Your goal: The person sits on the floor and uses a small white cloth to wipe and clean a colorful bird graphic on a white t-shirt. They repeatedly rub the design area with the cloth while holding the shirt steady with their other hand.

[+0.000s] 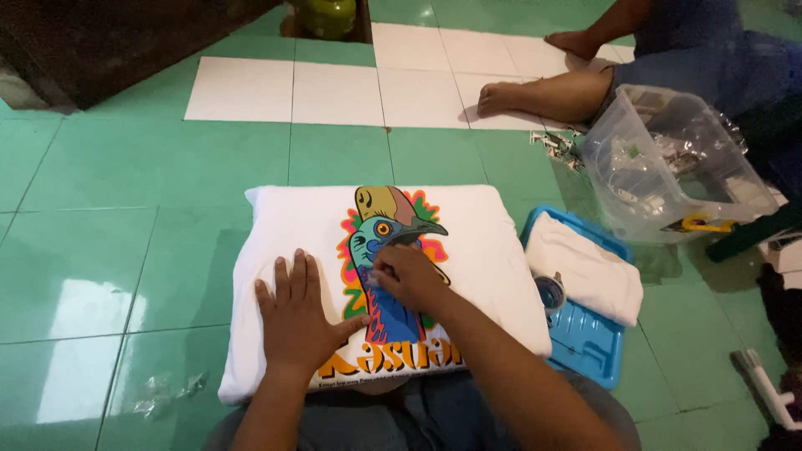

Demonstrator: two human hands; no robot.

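We find a folded white T-shirt (468,250) lying flat on the green tiled floor (100,250), directly in front of the person's lap. The left hand (296,321) rests open, palm down, fingers spread, on the shirt's near-left portion. The right hand (405,276) is closed in a pinch at the centre of the print; whether it grips a small tool or the print's edge itself we cannot tell.

We judge the shirt light, soft and limp: it would sag if lifted by one corner, so holding it at two folded edges or pressing it flat is soundest. The printed area appears smoother and stiffer than the bare cloth.

The print (388,242) shows a cassowary head in blue, with a brown casque, orange eye and grey beak, ringed in orange, green and pink, over orange lettering.

Right of the shirt sits a blue tray (589,347) bearing another folded white cloth (585,267); beyond it, a clear plastic tub (668,167) and another person's bare legs (543,92).
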